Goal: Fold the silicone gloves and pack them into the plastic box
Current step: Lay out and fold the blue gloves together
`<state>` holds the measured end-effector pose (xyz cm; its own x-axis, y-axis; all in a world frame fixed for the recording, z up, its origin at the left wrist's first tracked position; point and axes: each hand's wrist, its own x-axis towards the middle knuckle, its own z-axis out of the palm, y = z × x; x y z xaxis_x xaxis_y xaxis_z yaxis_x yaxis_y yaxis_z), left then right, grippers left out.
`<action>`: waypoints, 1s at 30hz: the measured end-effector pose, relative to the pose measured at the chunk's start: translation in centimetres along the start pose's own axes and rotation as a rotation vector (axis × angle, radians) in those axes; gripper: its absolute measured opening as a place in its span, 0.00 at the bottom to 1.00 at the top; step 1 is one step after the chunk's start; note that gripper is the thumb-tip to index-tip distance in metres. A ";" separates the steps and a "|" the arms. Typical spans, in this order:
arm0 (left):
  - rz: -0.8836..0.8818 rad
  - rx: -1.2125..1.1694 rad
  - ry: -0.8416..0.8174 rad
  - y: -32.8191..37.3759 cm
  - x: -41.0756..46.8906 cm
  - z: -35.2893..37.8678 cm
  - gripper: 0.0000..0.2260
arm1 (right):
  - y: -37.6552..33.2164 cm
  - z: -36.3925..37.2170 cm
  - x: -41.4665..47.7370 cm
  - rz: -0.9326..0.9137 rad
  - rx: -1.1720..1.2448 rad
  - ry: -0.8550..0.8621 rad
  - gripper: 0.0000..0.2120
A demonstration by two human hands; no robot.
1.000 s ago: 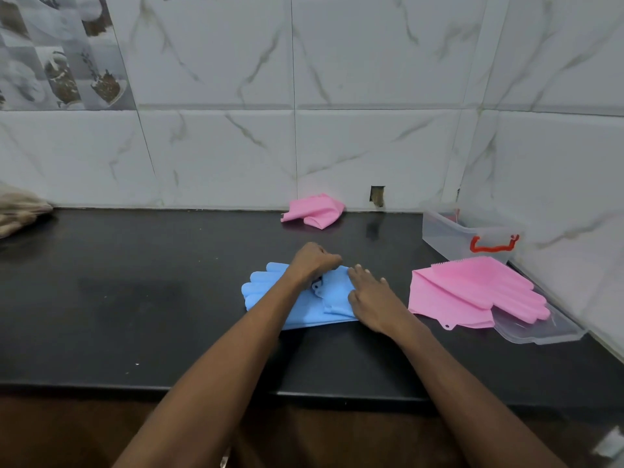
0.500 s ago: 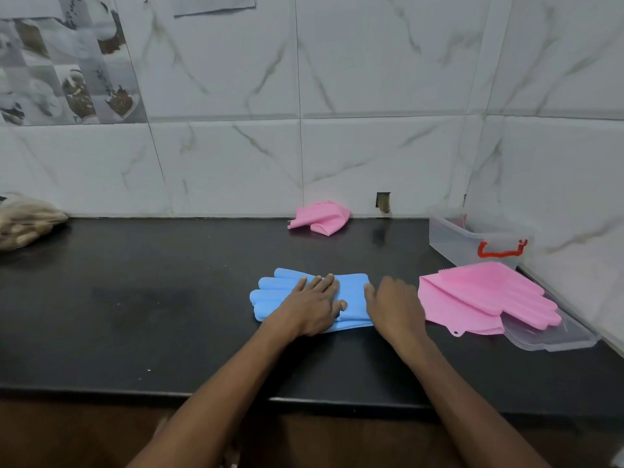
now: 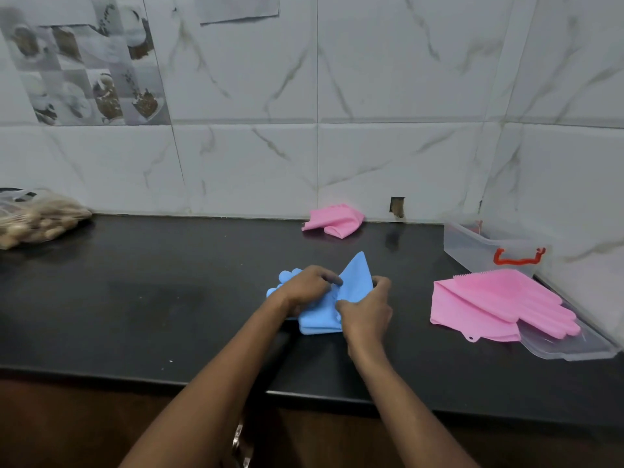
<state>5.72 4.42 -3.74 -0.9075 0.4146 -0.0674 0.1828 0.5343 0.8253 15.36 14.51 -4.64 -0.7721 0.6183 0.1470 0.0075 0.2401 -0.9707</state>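
Near edge: two bare forearms reach in from below over the black desk (image 3: 135, 298).

Right hand (image 3: 366, 310) clamped on the cuff end of the blue gloves (image 3: 351, 285): thumb on the near side, fingers curled over the far side, and one cuff corner stands up in a point above the hand. Left hand (image 3: 309, 285) lies just beside it, fingers bent and pressing down on the middle of the same blue gloves. Whether it pinches the silicone or only pins it, cannot tell. Blue fingertips poke out to the left from under the left hand. Rest of the blue gloves lies flat on the desk, mid-centre.

Right of the hands, well apart: pink gloves (image 3: 499, 302) spread flat, fingers pointing right and resting on a clear lid (image 3: 574, 349); cuff end on the bare desk.

Behind those, in the corner by the wall: clear plastic box (image 3: 472, 248) with a red latch (image 3: 518, 258), open at the top.

Far side, against the tiled wall: a folded pink glove (image 3: 334, 220).

Far left: a bag (image 3: 33, 217) of brownish lumps at the desk's back edge.
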 end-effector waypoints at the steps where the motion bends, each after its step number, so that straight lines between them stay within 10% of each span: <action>1: -0.045 -0.187 -0.033 -0.1 0.1 -0.4 0.13 | -0.1 0.3 -0.5 -0.037 0.017 0.021 0.21; 7: -0.145 -1.024 -0.023 -1.0 0.3 -2.4 0.42 | 0.2 1.2 -1.2 -0.397 -0.239 -0.177 0.31; 13: -0.186 -1.130 0.065 -2.1 -0.6 -2.4 0.19 | 0.7 2.2 -1.1 -0.650 -0.604 -0.515 0.30; 19: 0.112 -0.142 0.751 -2.3 -1.1 -2.5 0.24 | 1.7 2.3 -0.8 -0.763 -0.840 -0.608 0.30; 26: -0.001 0.100 0.518 -4.3 -2.3 -3.3 0.19 | 1.5 1.5 -0.4 -0.912 -0.921 -0.769 0.28; 30: 0.060 0.225 0.522 -4.5 -2.2 -2.3 0.25 | -0.3 0.4 1.9 -0.367 -0.304 -0.725 0.19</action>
<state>6.01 -0.60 -5.99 -0.9491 0.0610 0.3091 0.2642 0.6887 0.6752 13.67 15.35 -4.16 -0.9727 -0.1427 0.1832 -0.2322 0.5842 -0.7777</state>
